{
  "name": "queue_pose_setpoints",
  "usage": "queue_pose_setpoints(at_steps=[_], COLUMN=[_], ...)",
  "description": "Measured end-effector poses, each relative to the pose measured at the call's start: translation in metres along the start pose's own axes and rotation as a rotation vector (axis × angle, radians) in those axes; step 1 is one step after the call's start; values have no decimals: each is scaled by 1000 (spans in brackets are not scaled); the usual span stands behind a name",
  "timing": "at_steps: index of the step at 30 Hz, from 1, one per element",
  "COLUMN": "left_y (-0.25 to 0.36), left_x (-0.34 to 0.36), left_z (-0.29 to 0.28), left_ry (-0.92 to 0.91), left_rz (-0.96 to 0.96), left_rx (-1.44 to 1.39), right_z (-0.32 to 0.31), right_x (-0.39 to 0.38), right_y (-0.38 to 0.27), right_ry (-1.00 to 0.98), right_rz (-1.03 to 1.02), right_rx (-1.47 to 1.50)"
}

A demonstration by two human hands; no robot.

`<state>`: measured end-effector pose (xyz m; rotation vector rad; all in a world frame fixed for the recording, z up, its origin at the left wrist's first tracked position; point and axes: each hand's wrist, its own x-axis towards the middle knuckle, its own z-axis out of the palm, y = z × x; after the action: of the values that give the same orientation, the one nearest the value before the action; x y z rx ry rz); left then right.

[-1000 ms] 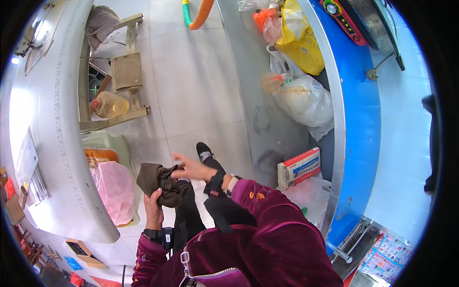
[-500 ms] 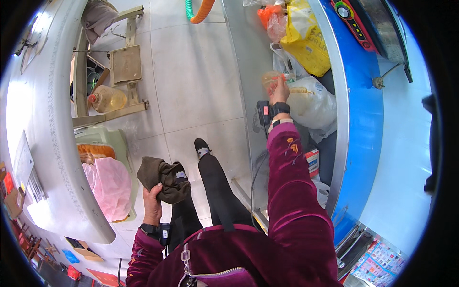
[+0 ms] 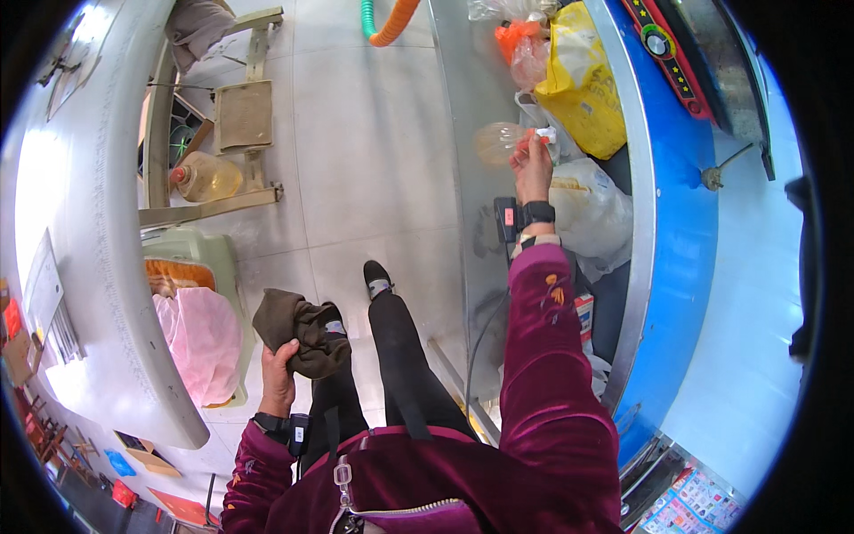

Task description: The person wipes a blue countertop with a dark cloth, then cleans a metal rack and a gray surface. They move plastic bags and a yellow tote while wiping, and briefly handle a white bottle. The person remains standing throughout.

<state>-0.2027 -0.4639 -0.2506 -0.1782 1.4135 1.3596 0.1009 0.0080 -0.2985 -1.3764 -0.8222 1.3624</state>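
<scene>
My left hand (image 3: pixel 278 378) is closed around a bunched dark brown cloth (image 3: pixel 307 334), held low in front of my legs. At the upper right, my right hand (image 3: pixel 532 169) reaches over the metal shelf (image 3: pixel 485 71) and grips a clear rounded plastic bottle (image 3: pixel 500 144) by its red and white top end. The bottle lies tilted sideways, its body pointing left; my fingers partly cover the top. Close to that hand are a white plastic bag (image 3: pixel 583 209) and a yellow plastic bag (image 3: pixel 583 98).
A blue panel with a metal edge (image 3: pixel 648 214) runs along the right. On the left stand a pale table (image 3: pixel 98 222), a frame with a bottle of yellowish liquid (image 3: pixel 213 178), and a green bin (image 3: pixel 233 267) with a pink bag (image 3: pixel 200 343). An orange hose (image 3: pixel 396 20) lies ahead.
My right hand has risen slightly and turned, bringing the clear bottle up, so more of it shows. My left hand still holds the cloth in nearly the same place.
</scene>
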Motion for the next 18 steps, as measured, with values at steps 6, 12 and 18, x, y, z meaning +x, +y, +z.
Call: queue_pose_setpoints(at_steps=[6,12,18], left_y=[7,26,30], left_x=[-11,-30,-40], left_z=[4,1,-3], left_ry=[-47,-30,-40], left_rz=[26,10,8], left_rx=[32,-72,-120], right_z=[93,237,348], right_x=[-91,-198,-269], right_y=[-57,-144,-181], right_ry=[-472,-862,-1165], right_rz=[-90,-236,-322], right_rx=[151,7,-69])
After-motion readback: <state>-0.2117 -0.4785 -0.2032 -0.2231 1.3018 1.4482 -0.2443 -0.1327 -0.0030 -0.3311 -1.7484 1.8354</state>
